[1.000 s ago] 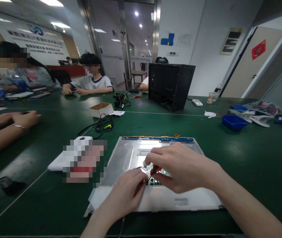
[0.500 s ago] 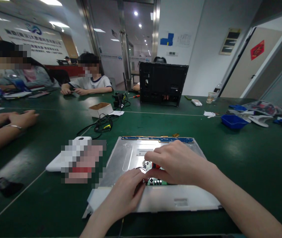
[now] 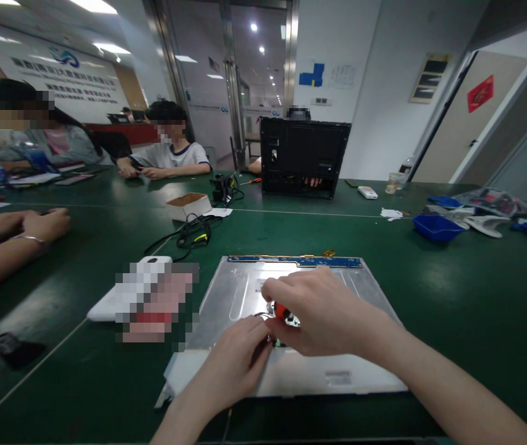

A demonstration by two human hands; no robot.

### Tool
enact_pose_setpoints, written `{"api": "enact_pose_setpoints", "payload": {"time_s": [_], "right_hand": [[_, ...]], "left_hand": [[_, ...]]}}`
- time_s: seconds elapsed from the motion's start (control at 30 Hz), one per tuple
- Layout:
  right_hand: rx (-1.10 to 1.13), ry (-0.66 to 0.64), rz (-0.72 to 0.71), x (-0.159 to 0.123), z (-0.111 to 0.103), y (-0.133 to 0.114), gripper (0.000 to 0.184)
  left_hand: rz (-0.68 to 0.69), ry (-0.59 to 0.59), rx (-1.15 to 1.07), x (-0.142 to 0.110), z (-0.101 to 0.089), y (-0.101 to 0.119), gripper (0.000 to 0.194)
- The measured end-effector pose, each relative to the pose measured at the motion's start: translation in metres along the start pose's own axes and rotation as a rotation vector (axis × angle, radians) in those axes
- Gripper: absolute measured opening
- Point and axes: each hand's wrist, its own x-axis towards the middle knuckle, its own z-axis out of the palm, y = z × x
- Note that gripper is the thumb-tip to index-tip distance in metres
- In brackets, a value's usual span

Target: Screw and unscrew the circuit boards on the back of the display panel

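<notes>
A metal-backed display panel point(image 3: 212, 309) lies on the table before me, with a blue circuit strip point(image 3: 328, 262) along its far edge. My right hand point(image 3: 328, 309) is closed around a screwdriver point(image 3: 280, 310) with a red and black handle, over the panel's middle; its tip is hidden. Beside it, my left hand point(image 3: 244, 346) has its fingers drawn together at the near edge of a small green circuit board point(image 3: 278, 343). What those fingers pinch cannot be made out. My right hand covers most of the board.
Left of the panel lies a white device point(image 3: 115, 303). Farther off are coiled black cables point(image 3: 193, 233), an open box point(image 3: 189, 204) and a black monitor casing point(image 3: 304, 157). A blue tray point(image 3: 437, 227) sits at right. A co-worker's hands point(image 3: 43, 225) rest at left.
My right hand has shifted slightly left and nearer to me with the screwdriver, showing more of the red handle and covering more of the green board. My left hand stays in place.
</notes>
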Motion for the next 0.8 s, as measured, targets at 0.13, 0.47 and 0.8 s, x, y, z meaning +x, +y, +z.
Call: {"api": "enact_pose_setpoints", "payload": {"time_s": [0.13, 0.47, 0.8], "right_hand": [[-0.081, 0.029, 0.064, 0.002, 0.006, 0.000, 0.026], [0.027, -0.047, -0.049, -0.003, -0.008, 0.001, 0.017], [-0.015, -0.045, -0.080, -0.001, -0.006, 0.001, 0.009]], "left_hand": [[-0.028, -0.020, 0.008, 0.000, 0.000, 0.001, 0.020], [-0.012, -0.016, -0.013, 0.000, -0.001, 0.000, 0.021], [-0.018, -0.009, -0.025, 0.000, 0.000, 0.000, 0.019]]}}
